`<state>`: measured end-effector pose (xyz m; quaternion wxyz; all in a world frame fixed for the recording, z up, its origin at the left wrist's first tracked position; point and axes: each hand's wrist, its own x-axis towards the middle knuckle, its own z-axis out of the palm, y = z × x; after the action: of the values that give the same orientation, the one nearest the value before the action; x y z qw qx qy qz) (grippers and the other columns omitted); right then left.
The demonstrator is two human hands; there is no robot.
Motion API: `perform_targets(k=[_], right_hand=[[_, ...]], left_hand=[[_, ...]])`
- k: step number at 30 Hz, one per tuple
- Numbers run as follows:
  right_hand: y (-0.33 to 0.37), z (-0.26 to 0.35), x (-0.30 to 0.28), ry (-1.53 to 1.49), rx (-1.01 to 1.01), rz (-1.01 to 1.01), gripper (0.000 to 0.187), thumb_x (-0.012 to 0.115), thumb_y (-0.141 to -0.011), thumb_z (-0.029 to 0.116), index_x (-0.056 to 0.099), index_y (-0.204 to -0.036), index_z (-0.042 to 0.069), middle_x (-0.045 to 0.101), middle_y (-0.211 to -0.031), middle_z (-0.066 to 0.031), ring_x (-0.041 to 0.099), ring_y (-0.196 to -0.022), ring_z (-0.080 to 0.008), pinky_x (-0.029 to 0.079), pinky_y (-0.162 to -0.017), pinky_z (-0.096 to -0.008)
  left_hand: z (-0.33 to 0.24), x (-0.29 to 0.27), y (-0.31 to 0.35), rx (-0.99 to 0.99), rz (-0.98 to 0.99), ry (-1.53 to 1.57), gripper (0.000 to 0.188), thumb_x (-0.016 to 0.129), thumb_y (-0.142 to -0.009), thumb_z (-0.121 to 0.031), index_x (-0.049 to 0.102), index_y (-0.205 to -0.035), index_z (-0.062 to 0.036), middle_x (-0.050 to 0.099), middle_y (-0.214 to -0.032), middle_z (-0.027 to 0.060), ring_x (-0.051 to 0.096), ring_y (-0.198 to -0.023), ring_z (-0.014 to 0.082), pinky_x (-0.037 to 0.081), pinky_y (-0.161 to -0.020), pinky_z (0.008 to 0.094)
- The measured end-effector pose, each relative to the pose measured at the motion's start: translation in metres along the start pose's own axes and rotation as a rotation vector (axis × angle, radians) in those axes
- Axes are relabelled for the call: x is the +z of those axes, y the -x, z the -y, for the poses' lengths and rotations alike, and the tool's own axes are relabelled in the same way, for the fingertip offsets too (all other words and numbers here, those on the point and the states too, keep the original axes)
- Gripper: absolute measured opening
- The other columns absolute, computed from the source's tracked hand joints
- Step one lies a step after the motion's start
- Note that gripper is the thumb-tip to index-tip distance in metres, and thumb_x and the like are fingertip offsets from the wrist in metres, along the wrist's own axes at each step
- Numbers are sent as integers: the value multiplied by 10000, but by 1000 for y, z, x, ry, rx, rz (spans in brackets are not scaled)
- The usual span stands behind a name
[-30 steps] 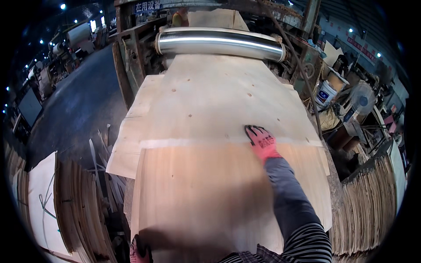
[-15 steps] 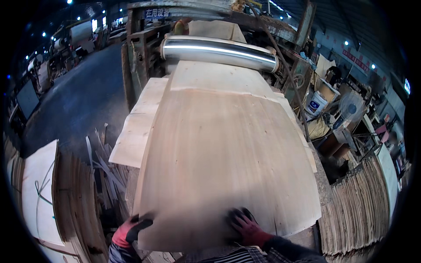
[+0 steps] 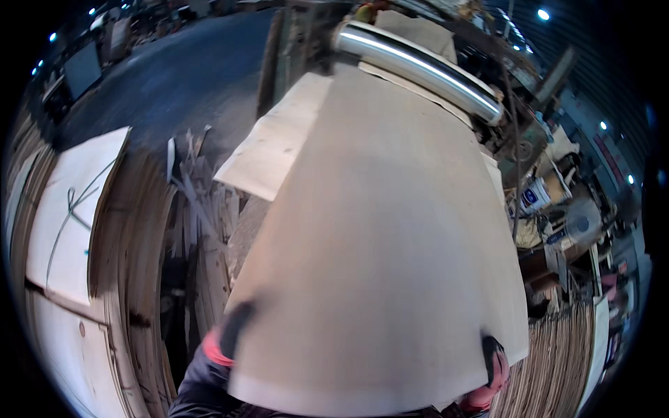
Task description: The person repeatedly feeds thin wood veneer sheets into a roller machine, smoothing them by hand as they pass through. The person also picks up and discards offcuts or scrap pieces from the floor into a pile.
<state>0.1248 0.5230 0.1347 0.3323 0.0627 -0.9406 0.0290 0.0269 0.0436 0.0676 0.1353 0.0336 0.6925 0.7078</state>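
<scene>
A large pale wood veneer sheet (image 3: 376, 251) stretches from close in front of me up to a shiny metal roller (image 3: 418, 66). My left hand (image 3: 233, 338), in a red and black glove, grips the sheet's left edge near its close end; motion blurs its fingers. At the right edge, my right hand (image 3: 496, 369) in a matching glove closes on the sheet, thumb side on top and the other fingers mostly hidden. The sheet's far end lies at the roller. Another veneer sheet (image 3: 279, 139) sticks out beneath it on the left.
Stacked veneer (image 3: 70, 216) tied with cord stands at the left, beside thin wood scraps (image 3: 198, 188). More stacked sheets (image 3: 550, 362) stand at the lower right. Beyond are a white bucket (image 3: 533, 197) and a fan (image 3: 580, 221). Dark floor (image 3: 181, 76) lies at the far left.
My right hand has moved from the sheet's top surface to its right edge. My left hand is still at the left edge. The view has swung, so the roller sits farther right and higher.
</scene>
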Motion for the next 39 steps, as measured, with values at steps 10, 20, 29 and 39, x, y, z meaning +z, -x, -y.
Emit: perform_targets(k=[10, 20, 29, 39], right_hand=[[-196, 17, 108, -8, -73, 272, 573, 666, -573, 156, 559, -1136, 141, 563, -1094, -77, 533, -1012, -273, 440, -844, -382], [-302, -54, 352, 306, 35, 147, 616, 578, -757, 332, 386, -1295, 102, 412, -1281, -159, 358, -1211, -305, 238, -1018, -489], [-84, 34, 208, -226, -268, 714, 600, 546, -775, 415, 423, -1265, 93, 333, -1326, -200, 271, -1241, -394, 161, -1035, -540], [58, 12, 98, -857, 546, 310, 722, 610, -741, 370, 346, -1286, -23, 363, -1324, -200, 349, -1218, -352, 235, -1033, -496]], left_hand=[[82, 31, -40, 67, -447, -932, 834, 664, -698, -190, 192, -1360, -5, 417, -1262, 221, 408, -1129, 406, 334, -952, 442], [58, -1, -50, -25, -486, -192, 478, 548, -810, 28, 409, -1266, 0, 560, -1118, 78, 535, -991, 138, 422, -858, 255], [-18, 3, -54, -83, -210, -52, 374, 590, -796, -117, 520, -1129, 38, 590, -1023, 129, 550, -946, 189, 439, -810, 288], [-141, 87, -37, -147, 487, -295, 600, 630, -795, -219, 367, -1257, 59, 465, -1193, 236, 482, -1102, 320, 375, -937, 377]])
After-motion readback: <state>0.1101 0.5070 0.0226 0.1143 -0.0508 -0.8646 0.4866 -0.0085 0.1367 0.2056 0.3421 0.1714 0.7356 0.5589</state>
